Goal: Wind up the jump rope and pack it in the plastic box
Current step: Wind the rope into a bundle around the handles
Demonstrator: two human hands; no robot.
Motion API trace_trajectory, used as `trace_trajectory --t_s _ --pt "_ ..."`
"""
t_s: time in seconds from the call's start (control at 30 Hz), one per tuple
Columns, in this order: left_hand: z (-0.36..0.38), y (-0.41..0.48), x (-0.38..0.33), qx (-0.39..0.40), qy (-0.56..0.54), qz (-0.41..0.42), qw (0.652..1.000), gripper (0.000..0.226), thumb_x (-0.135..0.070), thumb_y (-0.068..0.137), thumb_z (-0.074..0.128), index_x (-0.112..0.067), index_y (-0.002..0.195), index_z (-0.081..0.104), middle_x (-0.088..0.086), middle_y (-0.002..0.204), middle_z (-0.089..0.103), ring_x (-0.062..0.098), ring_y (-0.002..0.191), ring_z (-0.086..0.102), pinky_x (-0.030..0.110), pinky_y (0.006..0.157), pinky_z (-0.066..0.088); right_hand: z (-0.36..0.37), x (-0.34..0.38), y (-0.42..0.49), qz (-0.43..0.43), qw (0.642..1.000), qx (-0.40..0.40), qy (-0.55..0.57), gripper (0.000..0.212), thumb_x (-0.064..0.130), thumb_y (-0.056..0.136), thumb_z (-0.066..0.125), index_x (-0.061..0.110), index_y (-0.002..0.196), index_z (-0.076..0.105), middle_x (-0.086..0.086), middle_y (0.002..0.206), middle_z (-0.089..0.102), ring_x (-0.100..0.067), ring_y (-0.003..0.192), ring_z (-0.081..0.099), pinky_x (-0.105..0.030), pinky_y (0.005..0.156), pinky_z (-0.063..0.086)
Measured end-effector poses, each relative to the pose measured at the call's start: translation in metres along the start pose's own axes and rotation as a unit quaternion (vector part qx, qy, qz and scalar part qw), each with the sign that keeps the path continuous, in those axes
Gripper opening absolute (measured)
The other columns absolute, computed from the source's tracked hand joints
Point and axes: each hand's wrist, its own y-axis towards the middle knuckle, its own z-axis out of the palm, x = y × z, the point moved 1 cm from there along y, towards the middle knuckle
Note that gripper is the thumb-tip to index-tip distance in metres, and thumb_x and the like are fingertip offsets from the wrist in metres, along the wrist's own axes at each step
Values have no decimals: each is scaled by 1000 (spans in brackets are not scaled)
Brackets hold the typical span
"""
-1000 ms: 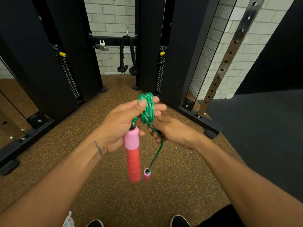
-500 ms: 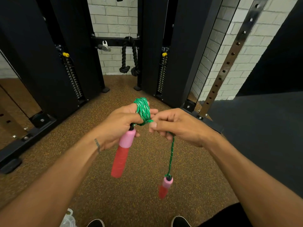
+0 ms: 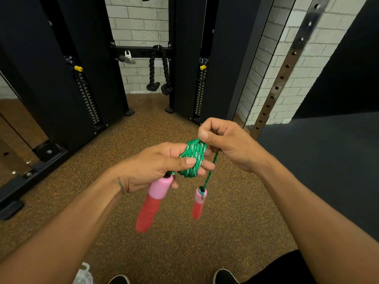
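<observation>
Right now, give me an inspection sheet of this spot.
Surface: speckled brown floor, dark mat at right.
Job's things: green rope coiled around left fingers; near handle below the left hand; far handle dangling on a short tail. Box: nothing seen.
Clutter: clear plastic at bottom edge.
Grips: left hand holds the coil; right hand pinches the rope.
Cables: black rope attachment hanging.
Surroundings: black machine columns, brick wall, shoes.

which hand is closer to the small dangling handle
Right. The right hand pinches the rope straight above the small handle, which hangs from it. The left hand is off to its side, holding the coil.
</observation>
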Motion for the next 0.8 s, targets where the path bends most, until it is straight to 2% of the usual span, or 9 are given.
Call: trace_trajectory --t_s 0.13,0.23,0.33,0.37,0.43,0.53,0.6,0.67,0.8 --pt "-1 0 2 29 -25 18 999 39 -18 96 53 -16 135 56 6 129 68 11 105 67 19 56 51 3 -9 1 34 998 22 56 23 38 89 57 17 82 66 6 73 65 -9 68 56 -22 66 45" --pt "0 1 1 38 -64 35 997 44 -20 93 55 -17 136 55 7 130 67 10 105 66 18 56 52 5 -15 2 54 994 39 85 25 33 97 53 22 83 70 -1 82 68 -21 80 58 -33 75 46" --pt "1 2 -1 10 -115 60 992 46 -21 88 59 -19 134 57 7 124 70 8 98 67 18 54 51 5 -25 3 94 991 56 77 26 15 105 44 13 108 70 -5 95 70 -19 85 61 -27 74 51" --pt "0 2 -2 -8 -132 67 989 47 -21 86 59 -20 133 58 4 121 71 6 94 67 18 53 51 6 -29 3 111 990 63 67 26 15 105 44 10 117 67 -8 98 66 -19 83 57 -27 73 49" --pt "0 2 -2 -47 -149 81 984 46 -21 85 60 -22 131 60 0 123 71 4 89 66 17 51 51 8 -31 3 141 985 77 67 28 22 103 49 15 124 65 -7 88 59 -13 72 50 -27 69 46" --pt "-3 4 -1 -100 -146 97 979 44 -21 89 58 -22 133 59 0 129 68 3 83 64 16 49 49 14 -27 1 169 979 91 65 27 37 96 52 17 109 65 4 71 55 -11 65 48 -29 68 47" --pt "-5 6 -1 -121 -157 106 974 45 -18 90 53 -19 135 57 2 131 67 4 87 65 15 49 49 17 -26 0 180 976 109 60 23 33 100 49 15 100 62 2 71 54 -12 65 50 -31 69 48" --pt "-5 7 -2 -135 -176 110 969 44 -16 91 51 -15 135 56 3 130 68 4 90 67 15 49 49 21 -26 -1 190 971 131 66 21 30 103 47 17 100 63 0 73 55 -12 65 52 -31 68 48" --pt "-7 8 -2 -156 -230 107 955 41 -15 93 49 -12 132 58 5 129 69 7 81 64 17 47 49 26 -27 -1 193 969 147 35 22 31 104 46 20 104 65 -1 74 55 -11 64 50 -26 63 44"
